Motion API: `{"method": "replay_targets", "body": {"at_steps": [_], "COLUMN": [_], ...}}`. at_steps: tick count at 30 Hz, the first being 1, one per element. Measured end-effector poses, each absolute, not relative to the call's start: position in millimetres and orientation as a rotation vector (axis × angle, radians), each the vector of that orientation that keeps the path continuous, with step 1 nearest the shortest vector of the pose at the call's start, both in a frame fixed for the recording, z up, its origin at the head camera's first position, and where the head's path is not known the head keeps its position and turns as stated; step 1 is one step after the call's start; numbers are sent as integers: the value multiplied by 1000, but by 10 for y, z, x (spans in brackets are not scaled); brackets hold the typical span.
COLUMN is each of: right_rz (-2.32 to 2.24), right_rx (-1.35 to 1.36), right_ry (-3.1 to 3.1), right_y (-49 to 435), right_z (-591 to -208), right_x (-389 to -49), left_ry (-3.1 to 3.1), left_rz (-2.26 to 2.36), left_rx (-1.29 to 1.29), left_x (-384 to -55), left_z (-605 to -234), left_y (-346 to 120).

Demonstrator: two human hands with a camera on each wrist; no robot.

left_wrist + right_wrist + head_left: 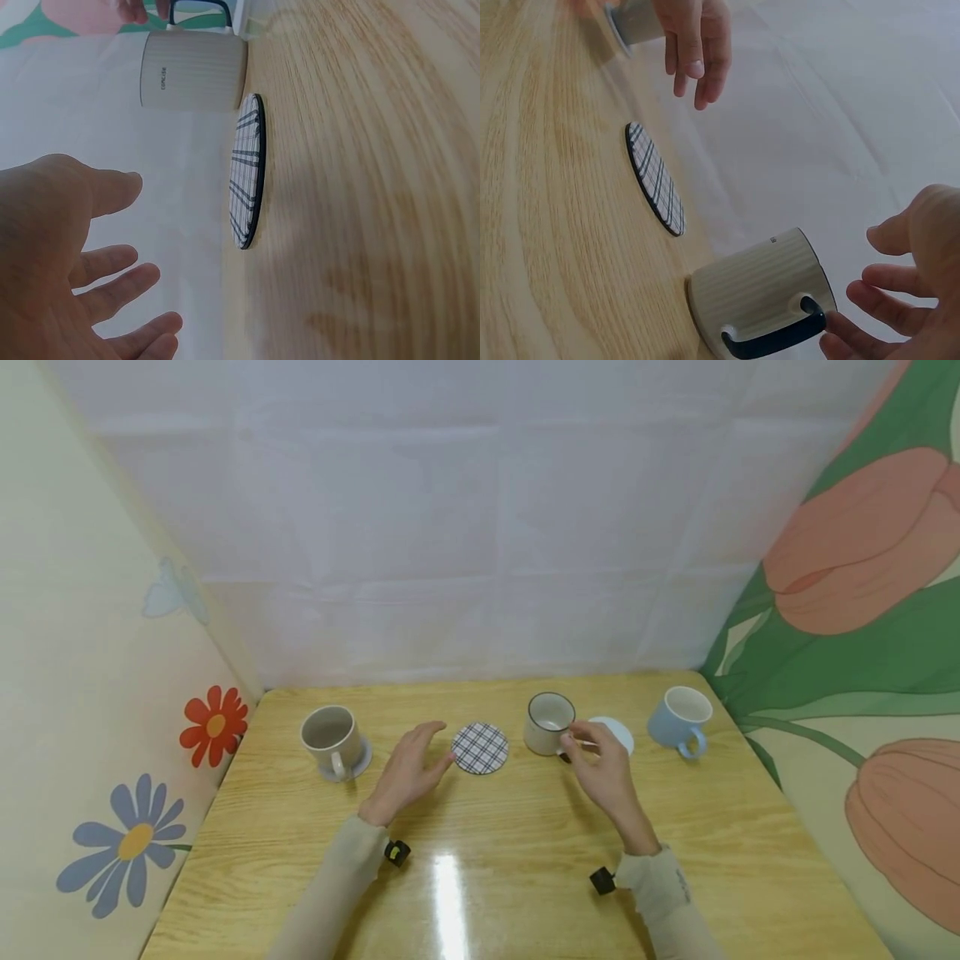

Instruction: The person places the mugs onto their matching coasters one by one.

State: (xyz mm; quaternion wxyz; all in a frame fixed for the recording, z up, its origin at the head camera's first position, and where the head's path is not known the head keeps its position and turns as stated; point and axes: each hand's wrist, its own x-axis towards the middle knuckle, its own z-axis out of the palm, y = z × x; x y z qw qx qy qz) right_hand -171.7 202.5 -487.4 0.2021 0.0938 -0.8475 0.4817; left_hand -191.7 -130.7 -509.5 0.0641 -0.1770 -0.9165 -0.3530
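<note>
A ribbed cream mug [542, 735] with a dark rim and dark handle [776, 339] stands upright on the table. My right hand [603, 772] is beside it, fingers spread and relaxed, with fingertips right at the rim and handle. A round plaid coaster [480, 748] with a black edge lies flat to the left of this mug. My left hand [405, 774] hovers just left of the coaster, thumb apart from the fingers and nothing in it. In the left wrist view, the plaid coaster [247, 172] sits beyond the left fingertips.
A grey-beige mug [330, 735] stands on a pale grey coaster [366, 755] at the left. Right of the cream mug lies a white round coaster [618, 733], partly behind my right hand. A blue mug [667, 724] is near the table's right edge. Walls enclose the back and sides.
</note>
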Motion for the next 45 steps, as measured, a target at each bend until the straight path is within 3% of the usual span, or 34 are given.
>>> {"method": "replay_targets", "body": {"at_steps": [45], "right_rz": [1414], "right_rx": [179], "right_ry": [-2456], "right_y": [2188], "right_z": [-5219], "right_x": [-1794], "left_ry": [-2974], "left_rz": [-952], "left_rx": [-578], "left_x": [-2129], "left_z": [-5314], "left_y": [-1181]}}
